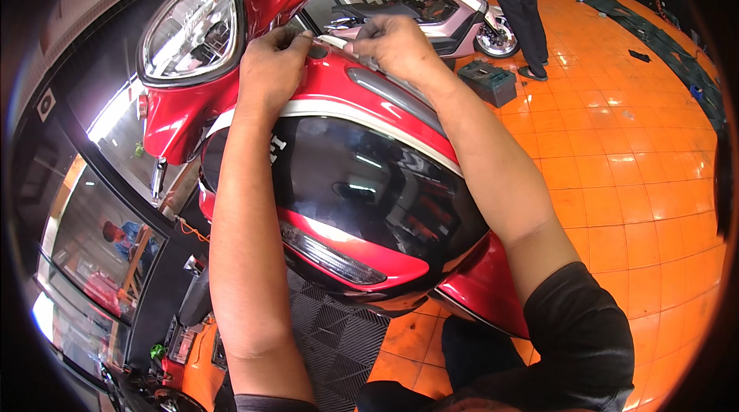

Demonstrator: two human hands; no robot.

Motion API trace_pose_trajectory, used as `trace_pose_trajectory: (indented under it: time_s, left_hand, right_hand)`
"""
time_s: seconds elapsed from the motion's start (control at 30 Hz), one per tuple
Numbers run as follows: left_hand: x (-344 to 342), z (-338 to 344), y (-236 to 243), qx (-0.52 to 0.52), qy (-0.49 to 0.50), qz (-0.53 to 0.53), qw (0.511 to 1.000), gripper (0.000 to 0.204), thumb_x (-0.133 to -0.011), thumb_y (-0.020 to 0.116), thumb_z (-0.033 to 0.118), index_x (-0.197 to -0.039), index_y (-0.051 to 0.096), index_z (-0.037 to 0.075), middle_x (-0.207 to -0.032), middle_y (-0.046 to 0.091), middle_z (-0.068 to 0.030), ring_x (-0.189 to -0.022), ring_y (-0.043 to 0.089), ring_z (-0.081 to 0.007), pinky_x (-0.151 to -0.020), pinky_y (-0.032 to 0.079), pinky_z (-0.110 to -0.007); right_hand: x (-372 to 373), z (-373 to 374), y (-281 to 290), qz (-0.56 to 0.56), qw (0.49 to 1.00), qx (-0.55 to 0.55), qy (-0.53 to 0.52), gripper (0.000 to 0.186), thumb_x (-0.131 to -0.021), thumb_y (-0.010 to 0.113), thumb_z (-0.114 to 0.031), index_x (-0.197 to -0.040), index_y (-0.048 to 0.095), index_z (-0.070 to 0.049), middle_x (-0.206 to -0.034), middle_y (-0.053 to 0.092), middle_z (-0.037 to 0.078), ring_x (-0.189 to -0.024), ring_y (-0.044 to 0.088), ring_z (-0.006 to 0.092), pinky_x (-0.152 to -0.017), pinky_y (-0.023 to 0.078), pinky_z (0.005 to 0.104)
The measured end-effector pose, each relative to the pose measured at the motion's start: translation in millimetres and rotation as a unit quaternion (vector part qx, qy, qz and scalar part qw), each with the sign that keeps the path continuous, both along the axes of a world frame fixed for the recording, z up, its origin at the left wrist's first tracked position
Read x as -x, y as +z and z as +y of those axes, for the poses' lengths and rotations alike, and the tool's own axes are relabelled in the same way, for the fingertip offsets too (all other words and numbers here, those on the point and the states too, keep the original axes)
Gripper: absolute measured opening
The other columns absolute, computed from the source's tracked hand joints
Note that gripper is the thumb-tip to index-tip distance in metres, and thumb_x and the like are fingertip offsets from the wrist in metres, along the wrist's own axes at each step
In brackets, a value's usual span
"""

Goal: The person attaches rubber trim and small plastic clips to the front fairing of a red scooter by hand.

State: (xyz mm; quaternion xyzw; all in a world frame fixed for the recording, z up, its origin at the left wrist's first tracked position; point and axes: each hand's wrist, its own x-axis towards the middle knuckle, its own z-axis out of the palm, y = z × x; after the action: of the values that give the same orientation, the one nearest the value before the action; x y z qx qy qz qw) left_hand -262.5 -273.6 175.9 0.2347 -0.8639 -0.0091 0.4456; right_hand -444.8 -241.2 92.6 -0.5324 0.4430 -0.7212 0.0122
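Observation:
A red scooter front with a glossy black panel fills the middle of the view. My left hand rests at the top of the red part, beside the headlight; its fingers are bent and pressed together at a small dark round spot. Further right, my right hand is closed in a pinch just above the upper end of a grey trim strip. What either set of fingertips holds, if anything, is too small or hidden. White edging runs between red and black, and a clear lamp sits lower down.
A toolbox stands on the orange tiled floor, near a person in dark trousers. Behind is a pale pink scooter. A dark ribbed mat lies below, with glass panes at left.

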Motion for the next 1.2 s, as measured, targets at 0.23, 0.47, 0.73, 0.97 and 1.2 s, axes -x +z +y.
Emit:
trace_pose_trajectory:
  time_s: [0.23,0.47,0.73,0.97,1.2]
  left_hand:
    - [1.8,4.8,1.7,0.043,0.020,-0.059,0.997,0.031,-0.087,0.071,0.028,-0.094,0.070,-0.002,-0.084,0.071,-0.0095,-0.079,0.063,-0.0140,-0.078,0.048,-0.030]
    - [4.2,-2.6,0.4,0.063,0.034,-0.026,0.997,0.030,-0.086,0.070,0.029,-0.094,0.073,0.001,-0.082,0.071,-0.0187,-0.076,0.069,-0.0298,-0.074,0.051,-0.038]
    - [-0.1,-10.7,0.3,0.076,0.056,-0.038,0.995,0.029,-0.092,0.067,0.029,-0.093,0.073,0.001,-0.076,0.070,-0.0092,-0.069,0.059,-0.0131,-0.071,0.048,-0.031]
    - [-1.9,-9.4,0.6,0.073,0.061,-0.039,0.995,0.029,-0.091,0.068,0.027,-0.097,0.073,-0.001,-0.076,0.069,-0.0111,-0.069,0.058,-0.0141,-0.071,0.048,-0.031]
    - [0.9,-4.6,-1.8,0.064,0.039,-0.018,0.997,0.031,-0.090,0.068,0.027,-0.100,0.072,-0.002,-0.079,0.071,-0.0132,-0.071,0.061,-0.0155,-0.073,0.049,-0.031]
  right_hand:
    - [3.0,-0.6,0.3,0.057,0.998,-0.019,-0.004,0.033,-0.075,0.080,-0.031,-0.082,0.070,-0.001,-0.075,0.070,0.014,-0.073,0.067,0.0253,-0.071,0.051,0.0353]
    - [1.5,4.4,-2.7,0.077,0.996,0.027,-0.040,0.036,-0.077,0.080,-0.027,-0.101,0.071,-0.002,-0.086,0.072,0.016,-0.081,0.069,0.0253,-0.077,0.052,0.0355]
    - [-17.9,3.5,0.2,0.216,0.958,0.154,-0.110,0.022,-0.086,0.064,-0.010,-0.107,0.072,-0.008,-0.095,0.068,0.014,-0.087,0.067,0.0314,-0.080,0.053,0.0385]
    - [-28.3,12.3,2.8,0.258,0.954,0.039,-0.145,0.035,-0.086,0.055,-0.007,-0.114,0.072,-0.017,-0.104,0.062,0.016,-0.100,0.062,0.0350,-0.090,0.050,0.0426]
    - [-25.7,9.8,1.0,0.274,0.946,0.066,-0.161,0.035,-0.086,0.053,-0.006,-0.113,0.072,-0.017,-0.105,0.063,0.014,-0.101,0.062,0.0334,-0.090,0.050,0.0411]
